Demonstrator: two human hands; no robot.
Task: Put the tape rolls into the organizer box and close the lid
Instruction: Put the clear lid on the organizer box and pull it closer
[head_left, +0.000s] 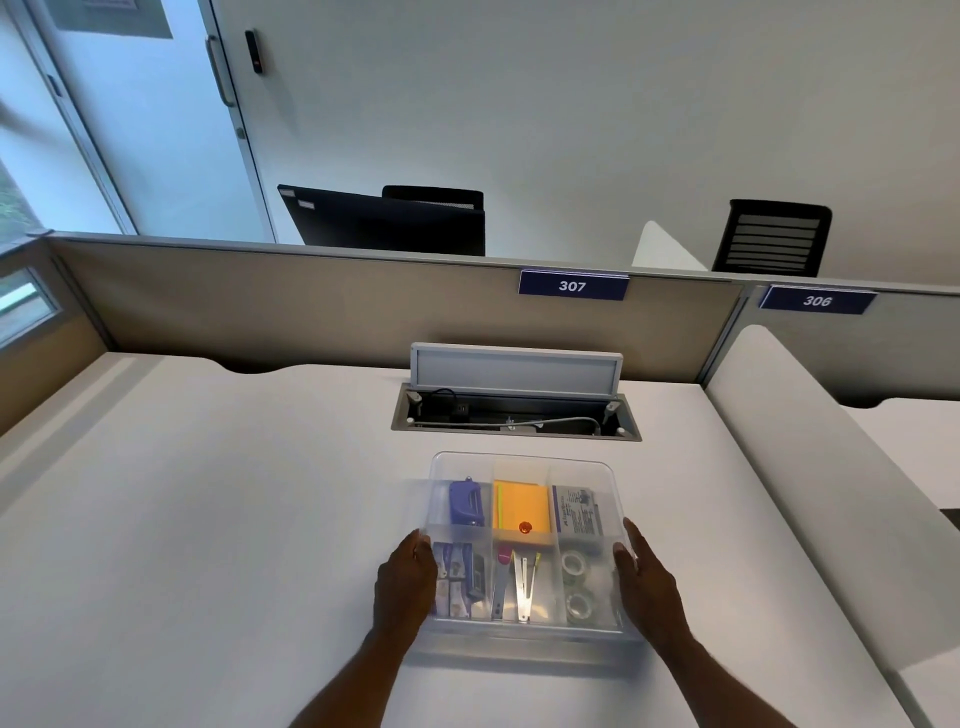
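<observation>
On the white tabletop (208, 519), left hand (408, 577) and right hand (647, 577) pinch the clear lid (576, 467), likely light, stiff and slippery, by its sides over the organizer box (519, 649).

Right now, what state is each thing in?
Lid: over the box, held at both sides; seating unclear.
Box: upright on desk, compartments filled.
Tape rolls: two, flat in near right compartment.
Left hand: grips lid edge.
Right hand: grips lid edge.
Hatch: flap raised open.
</observation>
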